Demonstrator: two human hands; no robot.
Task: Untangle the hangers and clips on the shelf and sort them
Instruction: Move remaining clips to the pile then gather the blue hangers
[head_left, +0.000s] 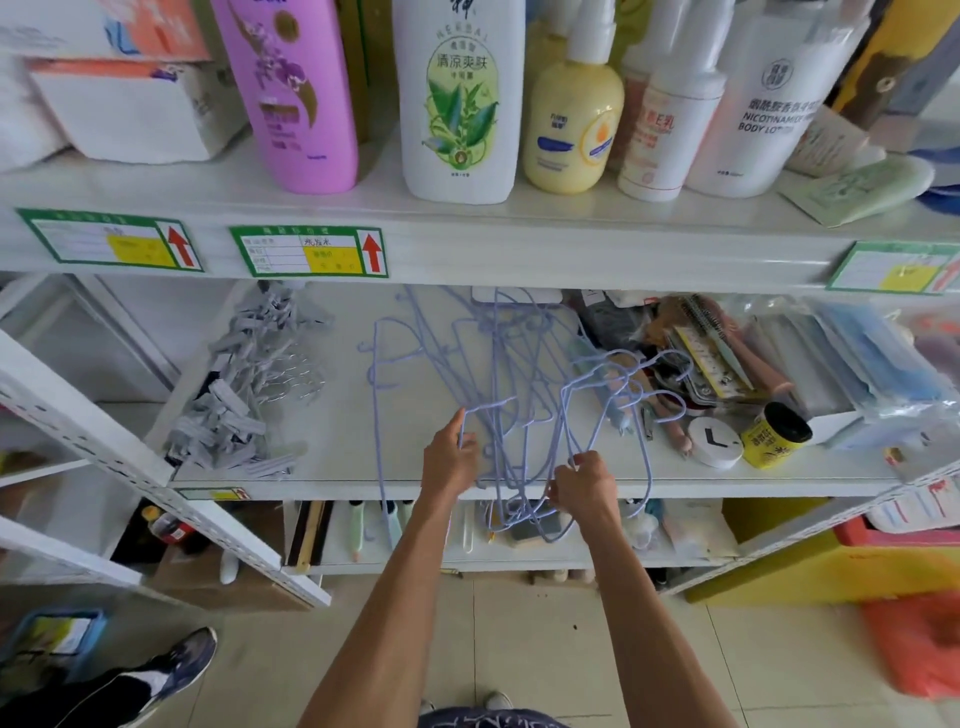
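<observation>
We pinch the hangers (524, 415) with left hand (450, 457) and right hand (584, 483), spreading wires apart; clips (228, 415) lie at nine o'clock.

I can read "NICOTINAMIDE BODY LOTION" on the white bottle (763, 104), and "清凉爽肤" on the herbal bottle (460, 98); shelf tags (309, 251) blur.

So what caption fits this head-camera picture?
Both hands grip tangled lilac wire hangers beside a grey clip pile.
</observation>
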